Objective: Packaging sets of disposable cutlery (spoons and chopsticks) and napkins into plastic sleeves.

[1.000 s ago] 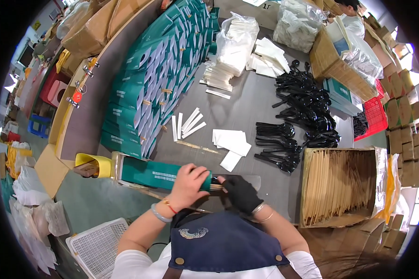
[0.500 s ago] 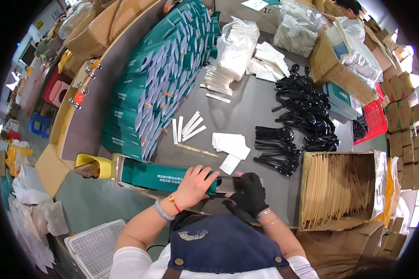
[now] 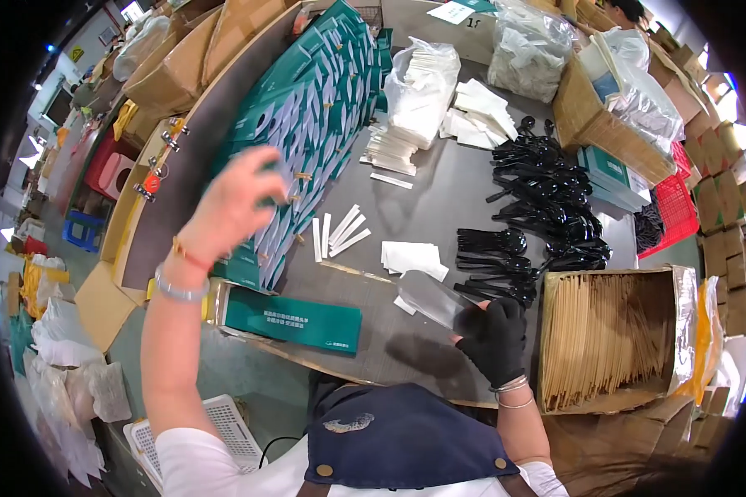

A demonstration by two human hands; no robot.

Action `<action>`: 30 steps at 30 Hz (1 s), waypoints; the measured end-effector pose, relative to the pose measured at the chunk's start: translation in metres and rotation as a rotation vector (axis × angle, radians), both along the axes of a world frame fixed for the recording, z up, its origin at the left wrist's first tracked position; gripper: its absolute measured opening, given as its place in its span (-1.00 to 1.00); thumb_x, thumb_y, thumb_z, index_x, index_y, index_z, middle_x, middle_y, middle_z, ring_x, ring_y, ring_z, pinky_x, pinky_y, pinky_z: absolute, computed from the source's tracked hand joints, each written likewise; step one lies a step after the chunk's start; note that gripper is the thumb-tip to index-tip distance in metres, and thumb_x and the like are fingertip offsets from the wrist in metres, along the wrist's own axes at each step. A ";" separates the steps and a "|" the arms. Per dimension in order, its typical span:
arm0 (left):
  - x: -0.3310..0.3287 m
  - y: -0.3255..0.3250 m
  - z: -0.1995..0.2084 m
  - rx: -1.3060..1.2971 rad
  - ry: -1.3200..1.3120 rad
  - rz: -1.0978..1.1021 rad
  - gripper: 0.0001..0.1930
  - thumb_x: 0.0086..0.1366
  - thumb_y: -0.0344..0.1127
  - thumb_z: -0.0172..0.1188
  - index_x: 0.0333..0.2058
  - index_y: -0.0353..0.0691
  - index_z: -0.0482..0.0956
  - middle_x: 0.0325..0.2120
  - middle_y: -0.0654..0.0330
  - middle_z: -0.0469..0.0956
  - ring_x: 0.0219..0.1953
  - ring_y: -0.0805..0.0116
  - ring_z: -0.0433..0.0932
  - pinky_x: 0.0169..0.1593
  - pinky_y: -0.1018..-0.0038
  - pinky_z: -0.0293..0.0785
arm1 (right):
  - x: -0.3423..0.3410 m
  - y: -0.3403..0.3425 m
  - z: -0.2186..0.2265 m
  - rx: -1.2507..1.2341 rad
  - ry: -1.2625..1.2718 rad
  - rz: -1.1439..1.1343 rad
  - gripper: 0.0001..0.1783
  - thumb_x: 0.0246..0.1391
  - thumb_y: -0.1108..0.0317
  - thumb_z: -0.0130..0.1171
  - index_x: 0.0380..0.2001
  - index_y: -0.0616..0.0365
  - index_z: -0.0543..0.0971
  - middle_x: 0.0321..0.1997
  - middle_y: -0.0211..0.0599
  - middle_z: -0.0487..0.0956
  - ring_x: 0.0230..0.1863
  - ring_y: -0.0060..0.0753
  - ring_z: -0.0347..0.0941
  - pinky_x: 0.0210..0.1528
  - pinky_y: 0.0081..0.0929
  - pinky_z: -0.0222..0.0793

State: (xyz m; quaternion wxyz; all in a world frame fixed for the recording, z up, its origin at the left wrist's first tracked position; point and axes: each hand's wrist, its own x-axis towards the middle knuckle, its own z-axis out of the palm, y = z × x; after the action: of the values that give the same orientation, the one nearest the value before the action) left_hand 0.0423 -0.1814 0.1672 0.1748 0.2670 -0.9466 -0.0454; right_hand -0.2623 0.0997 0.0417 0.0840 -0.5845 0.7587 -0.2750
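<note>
My left hand (image 3: 236,203) is raised over the near part of the packed rows of green printed sleeves (image 3: 302,124). Its fingers are bent and apart, somewhat blurred, with nothing visible in them. A flat green sleeve (image 3: 293,323) lies alone along the table's front edge, apart from both hands. In a black fingerless glove, my right hand (image 3: 495,340) grips a clear, curved plastic piece (image 3: 429,296) with a rounded end. That piece is held above the table and partly overlaps small white packets (image 3: 413,258). Just beyond the glove lie bundles of black plastic cutlery (image 3: 493,263).
A cardboard box of wooden chopsticks (image 3: 605,344) stands at the right. Loose white strips (image 3: 344,232) lie mid-table. White packets spill from a plastic bag (image 3: 423,83) farther back. A red crate (image 3: 675,211) and a white basket (image 3: 232,431) flank the table.
My left hand has left the green sleeve and risen to the left over the rows. My right hand has drawn the clear piece out of the sleeve and moved right.
</note>
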 end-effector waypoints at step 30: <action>-0.044 0.052 -0.226 0.188 0.088 0.472 -0.84 0.11 -0.22 0.28 -0.37 -0.13 0.57 -0.33 0.13 0.51 -0.17 0.05 0.44 -0.11 0.10 0.33 | -0.039 0.032 -0.041 -0.097 0.059 -0.118 -0.49 -0.17 0.19 0.42 -0.09 0.06 0.54 -0.07 -0.15 0.53 0.02 -0.03 0.42 0.09 -0.15 0.30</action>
State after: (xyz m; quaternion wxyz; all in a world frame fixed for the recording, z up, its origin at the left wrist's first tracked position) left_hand -0.0014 -0.1292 -0.0592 0.1962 0.4935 -0.8411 -0.1027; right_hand -0.3016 0.1322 0.0006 0.0171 -0.5502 0.7797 -0.2985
